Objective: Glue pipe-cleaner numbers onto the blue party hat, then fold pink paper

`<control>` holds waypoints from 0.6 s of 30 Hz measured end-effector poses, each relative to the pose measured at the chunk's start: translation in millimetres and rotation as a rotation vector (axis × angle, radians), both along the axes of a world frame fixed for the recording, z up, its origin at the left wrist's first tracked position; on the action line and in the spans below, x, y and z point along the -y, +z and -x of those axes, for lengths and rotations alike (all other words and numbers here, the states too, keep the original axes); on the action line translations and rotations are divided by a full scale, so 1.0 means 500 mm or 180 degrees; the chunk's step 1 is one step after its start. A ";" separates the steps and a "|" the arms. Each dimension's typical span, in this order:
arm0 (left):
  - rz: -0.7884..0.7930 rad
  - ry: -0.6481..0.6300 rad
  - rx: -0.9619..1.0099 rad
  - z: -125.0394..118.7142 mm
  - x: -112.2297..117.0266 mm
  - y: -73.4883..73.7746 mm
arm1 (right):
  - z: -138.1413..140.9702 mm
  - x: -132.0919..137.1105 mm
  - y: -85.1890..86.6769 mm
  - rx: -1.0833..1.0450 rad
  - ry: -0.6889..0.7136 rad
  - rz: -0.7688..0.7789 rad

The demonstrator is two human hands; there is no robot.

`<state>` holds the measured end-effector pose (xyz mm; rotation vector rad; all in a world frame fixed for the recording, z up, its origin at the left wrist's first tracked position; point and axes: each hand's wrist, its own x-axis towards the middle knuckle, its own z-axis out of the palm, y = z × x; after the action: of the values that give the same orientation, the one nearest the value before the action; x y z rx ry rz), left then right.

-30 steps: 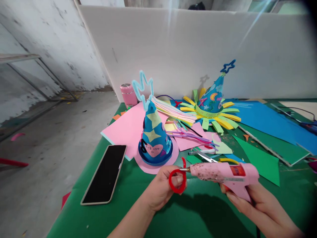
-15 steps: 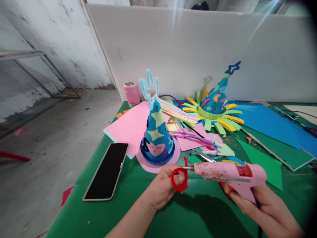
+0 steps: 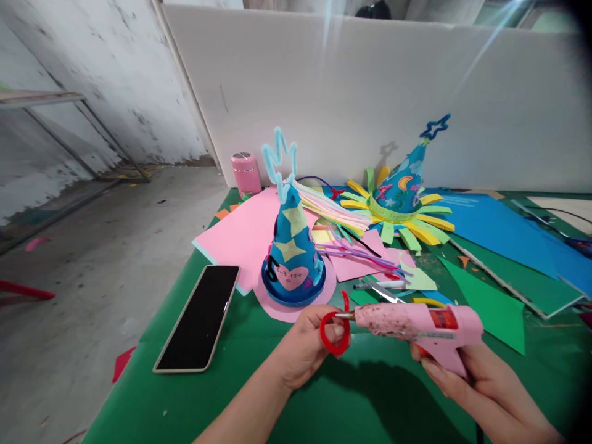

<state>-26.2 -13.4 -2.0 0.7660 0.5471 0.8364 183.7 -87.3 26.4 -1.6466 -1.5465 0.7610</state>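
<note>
Moved since half a second ago: pink glue gun (image 3: 407, 322), shifted slightly left, nozzle (image 3: 348, 316) at upper part of red ring (image 3: 324, 336), contact uncertain. Left to right: black-screened phone (image 3: 198, 320), flat on green surface (image 3: 152, 401); blue cone hat (image 3: 289, 246), upright; left grip (image 3: 305, 348), pinching the red ring at its tips; right grip (image 3: 481, 376), clasped around the glue gun's handle (image 3: 448, 356).

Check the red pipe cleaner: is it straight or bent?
Bent: the red pipe cleaner curls into a loop at the fingers of the left hand, one end sticking up near the pink glue gun's nozzle.
</note>
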 end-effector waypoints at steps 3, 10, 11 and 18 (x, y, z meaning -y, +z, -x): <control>0.0020 -0.0008 0.0009 -0.001 0.000 0.003 | -0.012 -0.005 -0.005 0.0141 0.0373 -0.0022; 0.0053 -0.0030 0.0035 -0.002 0.000 0.002 | -0.022 -0.017 -0.004 0.0474 0.0772 -0.0355; 0.0060 -0.0033 0.0032 -0.001 -0.001 0.001 | -0.018 -0.018 0.000 0.0491 0.0799 -0.0403; 0.0180 -0.0031 0.0001 -0.003 -0.001 -0.004 | 0.003 -0.024 0.018 0.0495 0.0846 -0.0539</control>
<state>-24.8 -13.1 -4.0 0.7164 0.5642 0.8089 182.4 -75.5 35.4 -1.4210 -1.9121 0.6282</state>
